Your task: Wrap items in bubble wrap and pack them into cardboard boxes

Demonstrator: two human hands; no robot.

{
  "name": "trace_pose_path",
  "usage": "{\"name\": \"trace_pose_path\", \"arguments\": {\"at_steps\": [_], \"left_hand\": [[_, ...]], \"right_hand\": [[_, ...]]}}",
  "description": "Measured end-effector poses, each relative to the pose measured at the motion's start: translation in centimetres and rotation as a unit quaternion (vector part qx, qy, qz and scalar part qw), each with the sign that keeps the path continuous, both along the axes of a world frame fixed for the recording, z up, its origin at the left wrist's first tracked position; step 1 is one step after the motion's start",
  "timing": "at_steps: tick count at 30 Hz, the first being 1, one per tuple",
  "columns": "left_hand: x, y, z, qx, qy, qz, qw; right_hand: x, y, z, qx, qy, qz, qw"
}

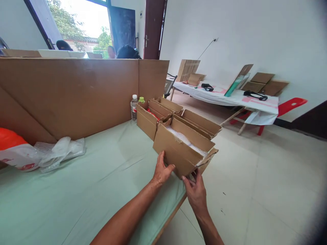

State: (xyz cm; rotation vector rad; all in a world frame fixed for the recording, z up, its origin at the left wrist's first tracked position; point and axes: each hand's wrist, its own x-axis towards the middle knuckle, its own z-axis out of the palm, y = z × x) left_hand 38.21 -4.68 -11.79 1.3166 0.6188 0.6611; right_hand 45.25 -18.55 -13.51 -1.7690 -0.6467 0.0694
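A cardboard box (178, 149) with an open top stands at the corner of the green-covered table (109, 177), with clear bubble wrap (187, 140) inside. My left hand (162, 170) rests against the near face of this box, thumb and fingers spread apart. At the box's lower right corner is my right hand (196, 190), its thumb in front and its fingers curled around the corner, partly out of sight. Behind stand more open cardboard boxes: one (146, 120) has something red inside, another (201, 121) is farther right.
A tall cardboard panel (84, 95) runs along the table's far side. Before it are a water bottle (134, 107) and, to the left, a crumpled plastic wrap (63, 151) beside an orange and white bag (15, 149). A white-covered table (217, 97) and a red stool (291, 105) stand beyond.
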Motion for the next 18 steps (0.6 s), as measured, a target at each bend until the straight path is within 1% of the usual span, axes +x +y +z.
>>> {"name": "trace_pose_path", "arguments": {"at_steps": [4, 6, 8, 9, 11, 13, 14, 15, 16, 18], "left_hand": [[0.8, 1.0, -0.5, 0.031, 0.017, -0.089, 0.995], [0.6, 1.1, -0.7, 0.047, 0.024, -0.127, 0.991], [-0.5, 0.9, -0.9, 0.066, 0.033, -0.154, 0.985], [-1.6, 0.7, -0.9, 0.079, 0.036, -0.162, 0.983], [-4.8, 0.2, -1.0, 0.11, 0.04, -0.166, 0.979], [-9.2, -0.6, -1.0, 0.139, 0.04, -0.152, 0.978], [-11.6, -1.1, -1.0, 0.158, 0.036, -0.142, 0.976], [-14.1, -1.7, -0.9, 0.178, 0.031, -0.129, 0.975], [-16.4, -2.3, -0.8, 0.194, 0.029, -0.113, 0.974], [-20.6, -3.7, -0.6, 0.202, 0.038, -0.073, 0.976]], "right_hand": [[2.3, 1.9, -0.6, 0.017, -0.013, 0.005, 1.0], [3.2, 2.3, -0.8, 0.022, -0.008, 0.014, 1.0], [3.5, 1.8, -1.0, 0.019, 0.012, 0.017, 1.0], [3.4, 1.3, -1.1, 0.008, 0.022, 0.014, 1.0], [2.7, -0.3, -1.4, -0.035, 0.014, -0.001, 0.999], [1.5, -1.8, -1.8, -0.084, -0.046, 0.004, 0.995], [0.9, -2.3, -2.1, -0.101, -0.094, 0.022, 0.99], [0.2, -2.5, -2.5, -0.113, -0.147, 0.057, 0.981], [-0.5, -2.4, -2.9, -0.119, -0.203, 0.107, 0.966], [-2.2, -1.1, -3.8, -0.113, -0.306, 0.224, 0.918]]}}
